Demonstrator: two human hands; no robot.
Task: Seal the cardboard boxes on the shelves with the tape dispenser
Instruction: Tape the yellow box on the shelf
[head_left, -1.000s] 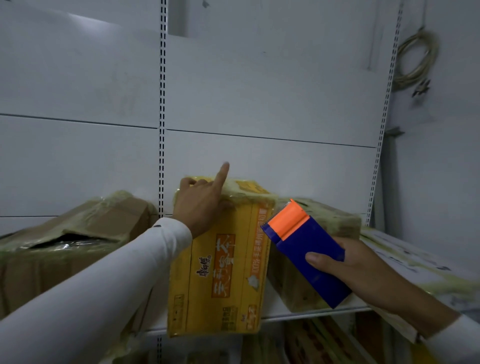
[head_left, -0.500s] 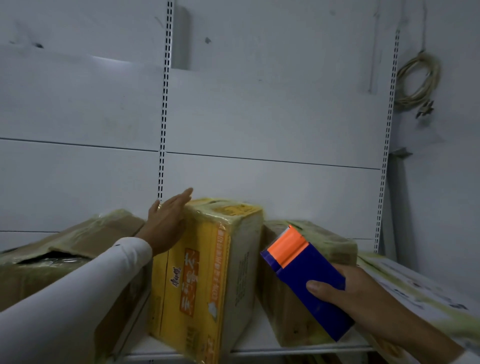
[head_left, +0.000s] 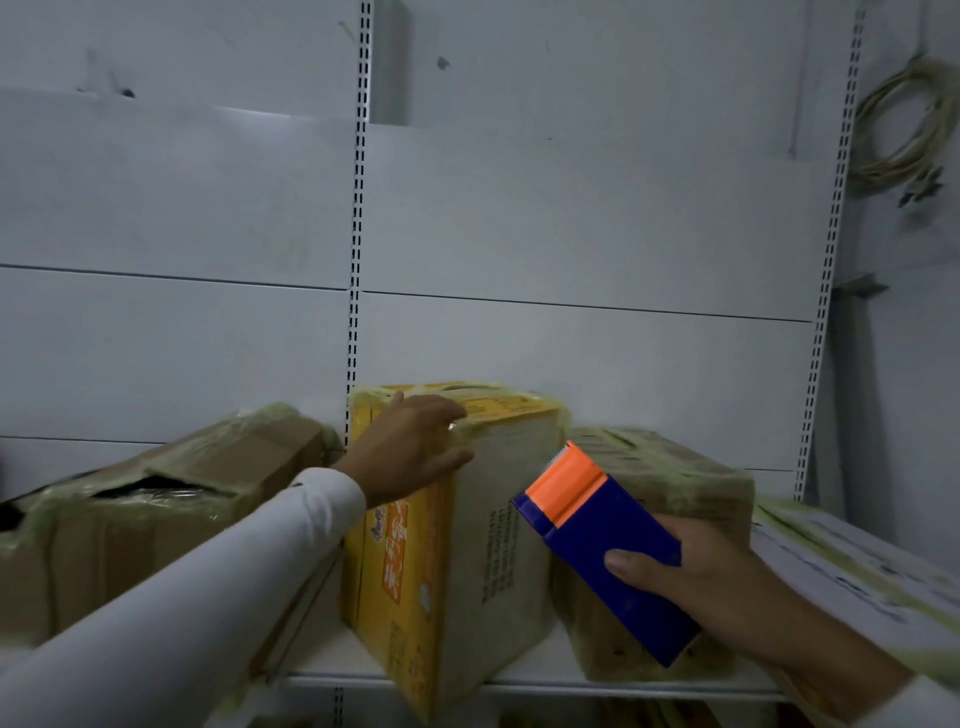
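Observation:
A yellow cardboard box (head_left: 415, 561) wrapped in tape stands on the white shelf (head_left: 519, 680), turned so one corner faces me. My left hand (head_left: 410, 452) grips its top front corner, fingers over the top and thumb on the pale side face. My right hand (head_left: 727, 587) holds a blue tape dispenser (head_left: 608, 551) with an orange head, raised in front of a brown taped box (head_left: 675, 478) to the right of the yellow one. The dispenser does not touch any box.
A brown box with a torn, gaping top (head_left: 156, 509) sits at the left. A white flat box (head_left: 857, 566) lies at the right edge. White back panels with slotted uprights (head_left: 356, 234) rise behind. A coiled cable (head_left: 904, 124) hangs at the upper right.
My left hand has moved from the yellow box's left side to its top front corner, and the box has turned further. My right hand with the dispenser has kept nearly still.

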